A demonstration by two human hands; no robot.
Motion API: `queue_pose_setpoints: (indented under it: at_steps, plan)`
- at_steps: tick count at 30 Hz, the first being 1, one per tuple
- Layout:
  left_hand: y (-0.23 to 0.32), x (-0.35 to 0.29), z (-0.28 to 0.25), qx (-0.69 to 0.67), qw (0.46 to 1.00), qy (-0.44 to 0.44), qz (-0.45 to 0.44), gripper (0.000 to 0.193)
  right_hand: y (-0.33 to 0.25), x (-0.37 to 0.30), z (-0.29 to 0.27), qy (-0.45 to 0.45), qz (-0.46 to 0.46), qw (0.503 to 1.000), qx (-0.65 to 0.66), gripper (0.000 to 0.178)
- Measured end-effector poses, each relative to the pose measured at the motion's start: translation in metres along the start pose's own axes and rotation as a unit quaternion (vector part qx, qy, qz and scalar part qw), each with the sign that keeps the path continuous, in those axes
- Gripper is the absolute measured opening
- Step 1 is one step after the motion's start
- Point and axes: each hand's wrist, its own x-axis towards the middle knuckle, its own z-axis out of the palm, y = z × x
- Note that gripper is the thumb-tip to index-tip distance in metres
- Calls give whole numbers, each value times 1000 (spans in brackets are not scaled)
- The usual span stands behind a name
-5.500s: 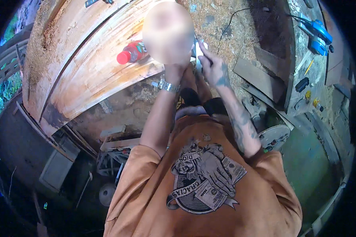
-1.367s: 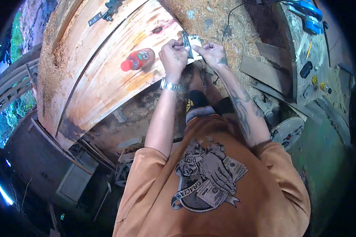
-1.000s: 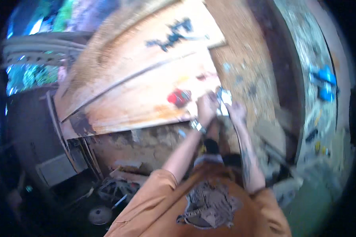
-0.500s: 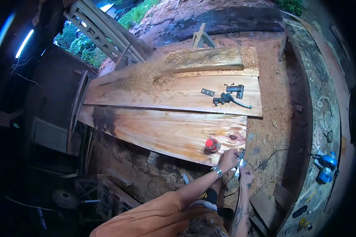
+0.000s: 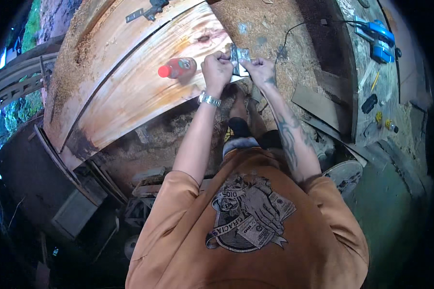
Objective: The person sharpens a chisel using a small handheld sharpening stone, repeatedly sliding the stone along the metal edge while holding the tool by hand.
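Between my hands is a small shiny plastic packet [image 5: 242, 53] with a dark strip along one side and a white patch lower down. My left hand [image 5: 217, 70] pinches its left edge, and my right hand [image 5: 260, 72] pinches the right one. Both are closed at the fingertips, just past the corner of a wooden plank [image 5: 144, 96]. A clear bottle with a red cap [image 5: 180, 68] rests on that plank, left of my left hand. What the packet contains is too small to make out.
Black metal parts [image 5: 152, 9] lie on the farther plank, with sawdust beside them. A weathered bench [image 5: 366, 108] at the right bears a blue power tool [image 5: 382, 43], its black cord trailing toward my hands. Board offcuts [image 5: 318, 103] lie on the ground.
My view has swung down and to the right, so the planks appear farther up and left. Both hands still grip the packet, which now shows more plainly between them.
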Motion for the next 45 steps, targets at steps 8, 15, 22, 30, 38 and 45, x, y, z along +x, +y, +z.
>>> queue_pose_setpoints:
  at_steps: [8, 15, 22, 30, 38, 45]
  plan:
    - [7, -13, -1, -13, 999, -23, -17, 17, -9, 6, -2, 3, 31, 999, 32, 47]
    - [-10, -7, 4, -27, 999, -10, -34, 22, 10, -18, -2, -39, 60, 997, 27, 49]
    - [3, -11, -2, -12, 999, -16, -39, 20, 12, -23, -11, -76, 90, 993, -16, 45]
    - [5, -10, -2, -13, 999, -27, -43, 21, -8, -3, -9, -53, 62, 996, 47, 46]
    - [10, -10, -3, 11, 1000, -29, -1, 22, -15, -1, -11, -22, 31, 999, 32, 45]
    - [0, -6, 2, -7, 1000, -17, -23, 22, 12, -29, -18, -92, 93, 991, 4, 49]
